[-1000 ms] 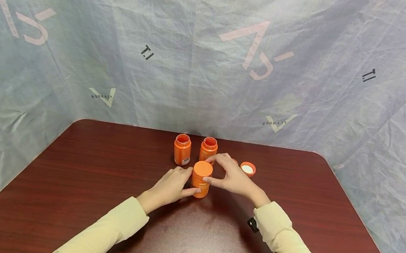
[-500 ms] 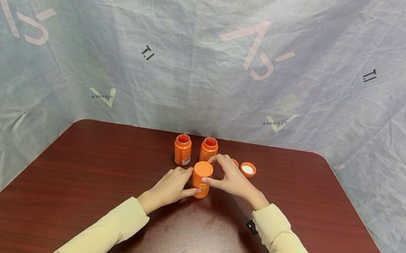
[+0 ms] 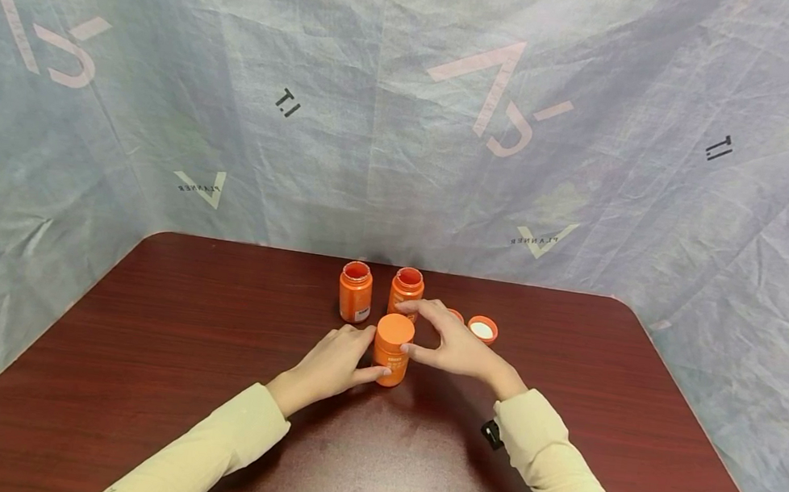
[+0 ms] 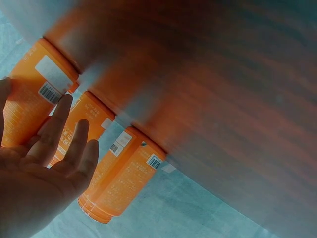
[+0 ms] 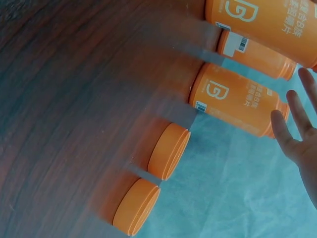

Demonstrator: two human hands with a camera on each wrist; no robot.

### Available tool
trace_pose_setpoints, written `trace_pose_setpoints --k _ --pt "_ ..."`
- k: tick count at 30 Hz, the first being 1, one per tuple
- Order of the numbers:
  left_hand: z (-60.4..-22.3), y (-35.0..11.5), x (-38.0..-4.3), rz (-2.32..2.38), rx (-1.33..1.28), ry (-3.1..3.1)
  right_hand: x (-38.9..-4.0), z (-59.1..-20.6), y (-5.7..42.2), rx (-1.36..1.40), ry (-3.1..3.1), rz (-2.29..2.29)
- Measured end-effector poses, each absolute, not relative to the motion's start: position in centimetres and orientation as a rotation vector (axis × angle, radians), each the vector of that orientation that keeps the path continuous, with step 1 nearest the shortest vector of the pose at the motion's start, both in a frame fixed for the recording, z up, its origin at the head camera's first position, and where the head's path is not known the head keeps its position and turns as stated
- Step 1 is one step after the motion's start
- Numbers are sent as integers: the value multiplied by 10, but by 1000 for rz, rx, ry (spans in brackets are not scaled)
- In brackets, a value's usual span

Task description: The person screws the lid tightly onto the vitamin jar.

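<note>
An orange bottle [image 3: 388, 365] with a matching screw cap [image 3: 395, 329] stands upright on the table in the head view. My left hand [image 3: 329, 359] grips its lower body from the left, thumb across the front. Around the cap curls my right hand [image 3: 452, 345], thumb at the near right edge and a finger reaching behind. In the right wrist view, the other fingers [image 5: 299, 121] are spread beside the bottle's top. Behind stand two uncapped orange bottles, a left one [image 3: 355, 297] and a right one [image 3: 405, 288], the latter partly covered by my right hand.
To the right of the bottles, an orange cap [image 3: 482, 330] lies with its white inside up. Another cap [image 5: 168, 151] sits beside it, mostly behind my right hand in the head view. A grey printed cloth [image 3: 371, 130] hangs behind the dark red table [image 3: 171, 350].
My right thumb has shifted slightly right along the cap's near edge, while the finger behind it has moved left. The left hand and the bottle have stayed in place.
</note>
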State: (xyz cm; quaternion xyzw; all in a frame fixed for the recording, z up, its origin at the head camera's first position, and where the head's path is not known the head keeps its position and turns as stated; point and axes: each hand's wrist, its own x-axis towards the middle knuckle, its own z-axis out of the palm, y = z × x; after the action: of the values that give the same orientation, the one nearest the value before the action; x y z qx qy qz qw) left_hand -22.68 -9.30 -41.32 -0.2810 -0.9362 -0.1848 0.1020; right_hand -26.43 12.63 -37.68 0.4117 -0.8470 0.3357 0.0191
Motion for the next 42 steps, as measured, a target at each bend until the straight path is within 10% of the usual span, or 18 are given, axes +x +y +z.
trace_pose_setpoints --k 42 --pt "-411 -93 -225 -555 -827 -2781 -259 -379 125 1158 -2640 988"
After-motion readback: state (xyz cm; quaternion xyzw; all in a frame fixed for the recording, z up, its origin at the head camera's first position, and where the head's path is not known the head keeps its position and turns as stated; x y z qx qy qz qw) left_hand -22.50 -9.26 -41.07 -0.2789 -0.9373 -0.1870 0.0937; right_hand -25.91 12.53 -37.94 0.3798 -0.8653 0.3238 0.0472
